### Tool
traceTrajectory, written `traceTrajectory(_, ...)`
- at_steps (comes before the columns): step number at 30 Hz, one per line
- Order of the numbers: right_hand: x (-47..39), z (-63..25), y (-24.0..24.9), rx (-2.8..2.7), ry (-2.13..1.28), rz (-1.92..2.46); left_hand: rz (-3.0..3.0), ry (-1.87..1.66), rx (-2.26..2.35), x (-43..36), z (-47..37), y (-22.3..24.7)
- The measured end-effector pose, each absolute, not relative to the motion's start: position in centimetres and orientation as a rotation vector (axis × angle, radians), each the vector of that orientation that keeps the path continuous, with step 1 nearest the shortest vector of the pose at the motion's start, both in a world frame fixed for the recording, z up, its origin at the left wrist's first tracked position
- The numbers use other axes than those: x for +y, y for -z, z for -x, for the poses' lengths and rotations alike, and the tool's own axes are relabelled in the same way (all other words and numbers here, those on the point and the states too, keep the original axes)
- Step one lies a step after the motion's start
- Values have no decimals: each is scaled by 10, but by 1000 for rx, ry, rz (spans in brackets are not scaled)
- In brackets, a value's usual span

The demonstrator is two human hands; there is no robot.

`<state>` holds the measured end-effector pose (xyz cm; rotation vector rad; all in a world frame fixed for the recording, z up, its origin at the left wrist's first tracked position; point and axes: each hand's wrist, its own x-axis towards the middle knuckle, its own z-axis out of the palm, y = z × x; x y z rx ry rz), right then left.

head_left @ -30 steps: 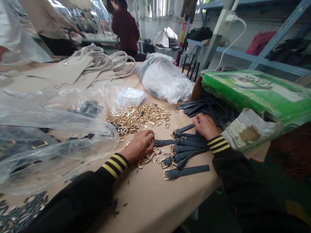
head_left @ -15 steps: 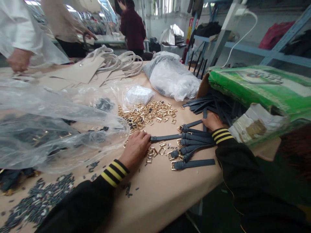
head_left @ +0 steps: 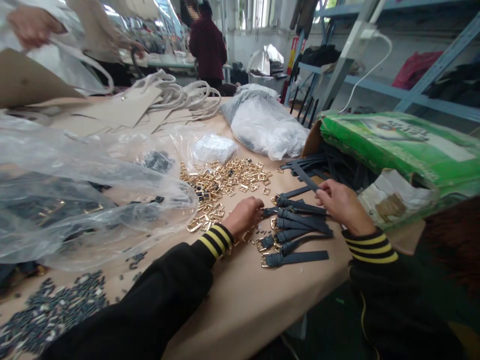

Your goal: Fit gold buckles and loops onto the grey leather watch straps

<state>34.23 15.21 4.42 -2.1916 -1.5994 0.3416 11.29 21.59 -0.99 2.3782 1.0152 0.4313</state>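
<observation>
My left hand (head_left: 243, 216) is closed at the buckle end of a dark blue-grey strap (head_left: 270, 212), at the left side of a small pile of buckled straps (head_left: 300, 235). Its fingertips partly hide that end. Between the thumb and fingers of my right hand (head_left: 342, 204) is the near end of a plain dark strap (head_left: 304, 176), which slants away toward the far left. Just left of the pile lie a few small dark loops (head_left: 264, 232). Beyond my left hand spreads a heap of gold buckles (head_left: 240, 172).
A green box (head_left: 397, 145) with dark straps (head_left: 337, 162) spilling out stands at right. Clear plastic bags (head_left: 93, 175) cover the left side, near a heap of small loops (head_left: 56, 310). A co-worker's hand (head_left: 35, 25) holds a beige panel (head_left: 33, 82) at far left.
My left hand has moved right with the buckled strap, onto the pile's left side. My right hand has drawn a plain strap nearer. The co-worker's hand has risen with a beige panel.
</observation>
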Motion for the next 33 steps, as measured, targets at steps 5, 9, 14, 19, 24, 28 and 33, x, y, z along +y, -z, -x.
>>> traceTrajectory(5, 111, -299, -42, -1369, -1302, 1507, -2143, -638, 1099, 196, -117, -6)
traceTrajectory(9, 81, -262, -25, -1295, -1676, 1333, -1347, -738, 874, 153, -79, -21)
traceTrajectory(14, 51, -232, -7, -1243, -1912, 1291, -790, -850, 1035, 92, -29, -14)
traceTrajectory(19, 30, -209, 2, -1240, -2158, 1181, -721, -927, 1215, 55, -7, -2)
traceTrajectory(24, 25, -182, 4, -1310, -2128, 1072, -731, -937, 1250, 26, -1, -1)
traceTrajectory(28, 25, -161, 4, -1355, -2004, 1075, -716, -960, 1230, 6, -1, 1)
traceTrajectory(33, 19, -151, 6, -1309, -2023, 1030, -614, -966, 1183, -9, 3, 3)
